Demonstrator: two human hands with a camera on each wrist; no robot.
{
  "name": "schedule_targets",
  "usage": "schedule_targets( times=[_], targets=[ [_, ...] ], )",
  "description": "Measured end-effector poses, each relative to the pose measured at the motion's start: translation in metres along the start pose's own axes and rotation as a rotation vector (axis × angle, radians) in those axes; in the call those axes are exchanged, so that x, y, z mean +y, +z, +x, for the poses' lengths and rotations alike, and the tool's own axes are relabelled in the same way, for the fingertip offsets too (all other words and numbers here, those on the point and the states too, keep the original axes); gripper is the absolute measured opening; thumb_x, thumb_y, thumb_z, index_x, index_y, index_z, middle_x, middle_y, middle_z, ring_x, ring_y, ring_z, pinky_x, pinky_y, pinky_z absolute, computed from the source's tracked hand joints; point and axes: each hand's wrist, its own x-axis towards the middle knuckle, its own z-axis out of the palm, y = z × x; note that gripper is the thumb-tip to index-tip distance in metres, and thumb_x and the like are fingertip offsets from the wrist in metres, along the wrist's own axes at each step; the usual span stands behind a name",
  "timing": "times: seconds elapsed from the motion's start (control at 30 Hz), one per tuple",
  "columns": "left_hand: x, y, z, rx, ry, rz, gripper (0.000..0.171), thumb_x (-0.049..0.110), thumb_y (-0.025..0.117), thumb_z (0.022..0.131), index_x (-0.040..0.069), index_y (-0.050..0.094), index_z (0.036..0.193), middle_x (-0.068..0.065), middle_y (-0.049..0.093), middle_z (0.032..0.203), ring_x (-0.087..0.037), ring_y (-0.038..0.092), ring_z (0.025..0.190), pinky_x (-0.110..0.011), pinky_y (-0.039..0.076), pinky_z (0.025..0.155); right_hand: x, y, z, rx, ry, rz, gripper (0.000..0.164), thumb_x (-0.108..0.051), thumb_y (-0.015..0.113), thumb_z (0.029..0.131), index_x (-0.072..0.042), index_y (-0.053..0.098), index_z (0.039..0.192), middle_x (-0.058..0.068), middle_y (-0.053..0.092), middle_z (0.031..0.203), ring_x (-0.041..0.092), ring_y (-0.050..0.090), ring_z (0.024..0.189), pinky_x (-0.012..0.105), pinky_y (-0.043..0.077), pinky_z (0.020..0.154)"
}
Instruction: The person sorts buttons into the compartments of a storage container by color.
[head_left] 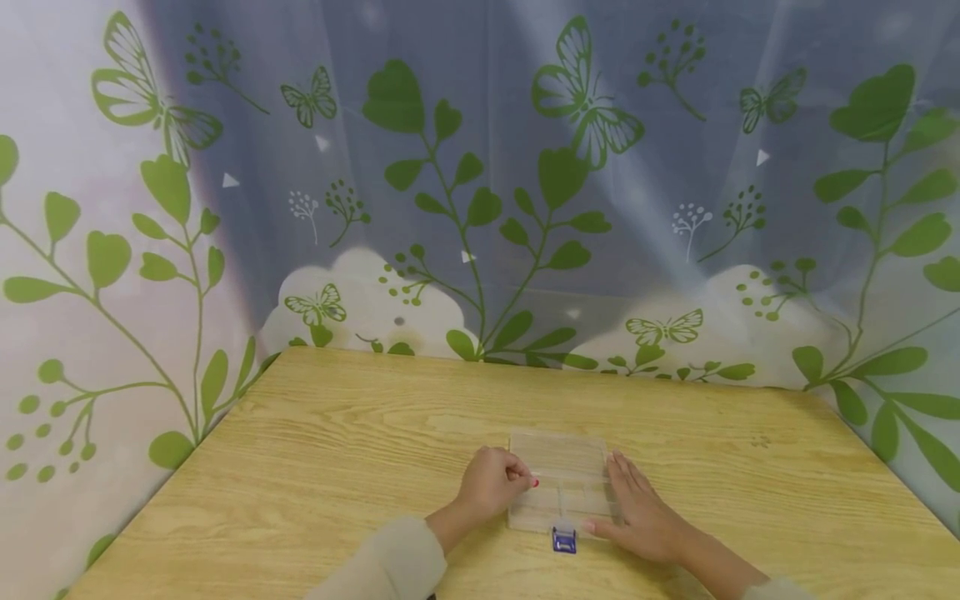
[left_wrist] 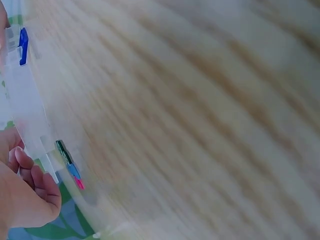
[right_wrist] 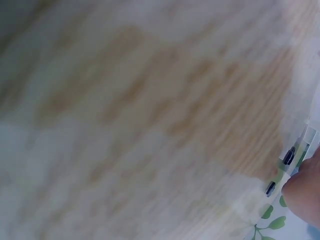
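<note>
A clear plastic compartment box [head_left: 558, 521] lies on the table with a blue clasp [head_left: 564, 540] at its near edge. My left hand [head_left: 491, 483] is over the box's left side, and its thumb and fingertips pinch a small red piece [head_left: 536, 482], mostly hidden by them. My right hand [head_left: 641, 521] rests along the box's right side with fingers straight, its thumb near the clasp. Beside my left hand in the left wrist view sits a small dark green, blue and pink strip [left_wrist: 70, 164], whose kind I cannot tell.
The wood-grain table [head_left: 360, 425] spreads around the box. A curtain [head_left: 495, 208] printed with green leaves and butterflies hangs along its back and sides. Two small dark pieces, one of them a dark piece [right_wrist: 289, 155], show by the right hand in the right wrist view.
</note>
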Motion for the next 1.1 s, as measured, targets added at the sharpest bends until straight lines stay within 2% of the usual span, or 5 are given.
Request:
schedule_targets(
  times=[0.13, 0.27, 0.6, 0.8, 1.1],
  targets=[
    [0.0, 0.0, 0.0, 0.009, -0.001, 0.016, 0.007, 0.007, 0.071, 0.077, 0.006, 0.073, 0.07, 0.0, 0.063, 0.065, -0.001, 0.04, 0.058, -0.018, 0.034, 0.062, 0.0, 0.001, 0.0, -0.002, -0.001, 0.005, 0.096, -0.05, 0.054, 0.088, 0.015, 0.009, 0.142, 0.034, 0.003, 0.15, 0.05, 0.004, 0.138, 0.062, 0.01, 0.109],
    [-0.002, -0.001, -0.001, 0.014, 0.009, -0.006, 0.006, 0.006, 0.071, 0.077, 0.005, 0.073, 0.072, 0.0, 0.061, 0.064, -0.002, 0.04, 0.061, -0.016, 0.034, 0.059, 0.0, 0.001, 0.0, 0.001, -0.003, 0.006, 0.096, -0.05, 0.054, 0.088, 0.015, 0.009, 0.141, 0.034, 0.003, 0.149, 0.05, 0.004, 0.138, 0.062, 0.01, 0.109],
    [-0.009, -0.01, -0.001, 0.003, 0.031, -0.075, 0.006, 0.01, 0.069, 0.082, 0.006, 0.072, 0.079, -0.001, 0.067, 0.076, -0.008, 0.057, 0.074, -0.022, 0.047, 0.073, 0.0, 0.001, 0.0, 0.007, -0.006, -0.008, 0.096, -0.051, 0.054, 0.087, 0.016, 0.01, 0.141, 0.035, 0.004, 0.149, 0.05, 0.005, 0.137, 0.062, 0.011, 0.11],
    [-0.017, -0.014, -0.001, -0.003, 0.079, -0.103, 0.005, 0.009, 0.069, 0.082, 0.006, 0.073, 0.081, -0.003, 0.068, 0.079, -0.009, 0.059, 0.075, -0.022, 0.048, 0.073, 0.0, 0.0, 0.0, 0.008, -0.017, -0.012, 0.096, -0.05, 0.055, 0.088, 0.016, 0.01, 0.141, 0.035, 0.005, 0.149, 0.051, 0.005, 0.137, 0.062, 0.012, 0.109],
    [-0.026, -0.022, -0.005, -0.052, 0.075, -0.188, 0.007, 0.008, 0.067, 0.084, 0.002, 0.071, 0.085, -0.007, 0.067, 0.083, -0.013, 0.059, 0.078, -0.019, 0.047, 0.072, 0.001, 0.001, 0.0, 0.003, -0.007, 0.004, 0.096, -0.05, 0.054, 0.088, 0.015, 0.01, 0.141, 0.034, 0.004, 0.149, 0.05, 0.005, 0.138, 0.062, 0.011, 0.11]
  ],
)
